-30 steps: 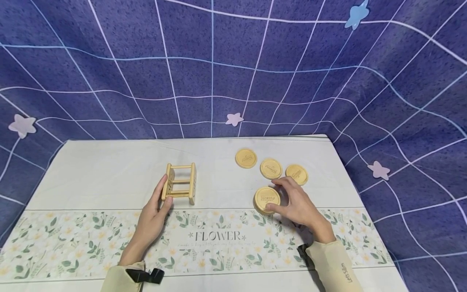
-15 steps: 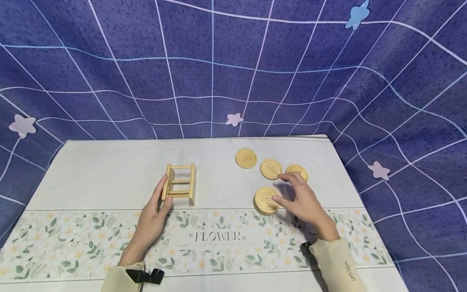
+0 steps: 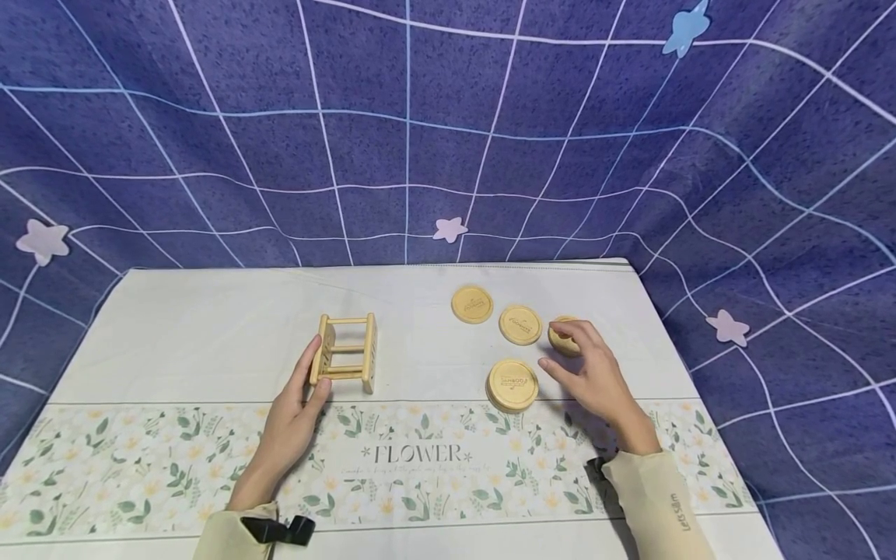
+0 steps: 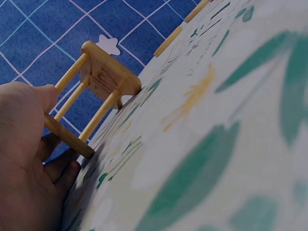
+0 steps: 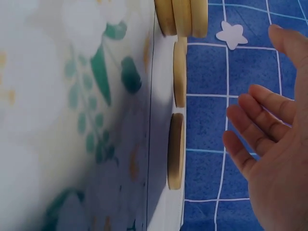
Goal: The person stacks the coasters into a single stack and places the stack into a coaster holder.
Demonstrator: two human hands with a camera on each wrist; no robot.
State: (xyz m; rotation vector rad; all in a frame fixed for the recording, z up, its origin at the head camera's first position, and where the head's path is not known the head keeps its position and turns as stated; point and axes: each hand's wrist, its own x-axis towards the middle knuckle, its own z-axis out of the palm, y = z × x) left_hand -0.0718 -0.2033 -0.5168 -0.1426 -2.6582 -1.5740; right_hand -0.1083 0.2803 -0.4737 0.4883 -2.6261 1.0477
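Note:
In the head view my left hand [image 3: 288, 424] holds the left side panel of a small wooden coaster holder [image 3: 369, 354], which stands on the table. The left wrist view shows thumb and fingers on either side of that panel, and bare rods between the holder's [image 4: 111, 72] ends. My right hand [image 3: 595, 381] hovers with spread, relaxed fingers and nothing in it, right of a stack of round wooden coasters [image 3: 512, 384]. Its fingers partly cover a single coaster [image 3: 562, 341] behind. From the right wrist, the stack [image 5: 182, 17] shows three layers, apart from the hand [image 5: 276, 144].
Two more coasters lie flat farther back, one coaster [image 3: 520, 324] behind the stack and another coaster [image 3: 472, 304] to its left. A white tablecloth [image 3: 420, 311] with a flowered band covers the table. A blue gridded curtain [image 3: 392, 155] hangs behind.
My right hand has drawn away from the stack, moving right over the rightmost coaster. The stack's top coaster has turned slightly. The left hand and coaster holder have stayed still.

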